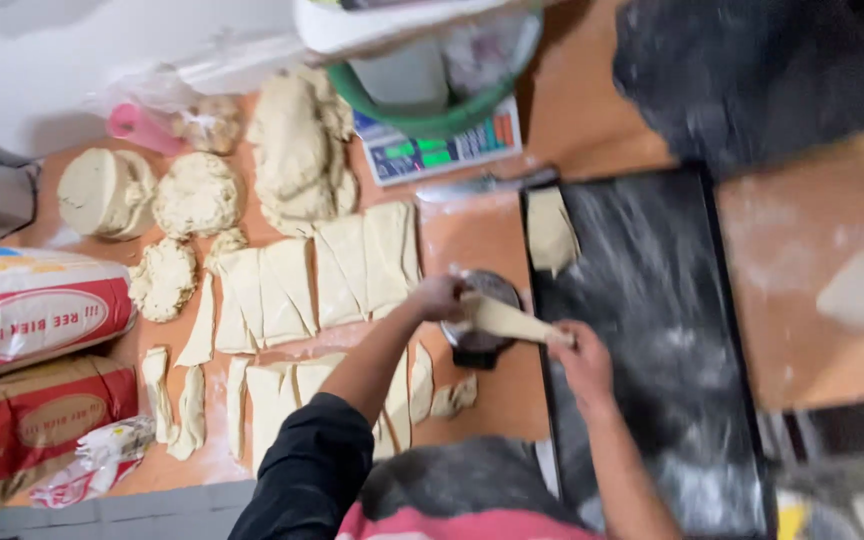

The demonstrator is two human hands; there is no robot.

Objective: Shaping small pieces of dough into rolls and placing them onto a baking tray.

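Note:
My left hand [439, 296] and my right hand [580, 360] hold the two ends of a long triangular piece of dough [508, 321], stretched between them above a small dark round dish [479, 338]. To the left, several cut dough triangles [337, 268] lie in rows on the orange table [482, 235]. A dark floured baking tray [657, 330] sits to the right, with one shaped dough piece [550, 232] at its far left corner.
Dough lumps [197, 194] and a big dough mass [297, 150] lie at the back. A scale [442, 150] carries a green bowl [432, 105]. Flour bags [37, 310] lie at the left. A knife [472, 185] rests behind the tray. A second dark tray [752, 80] is at the back right.

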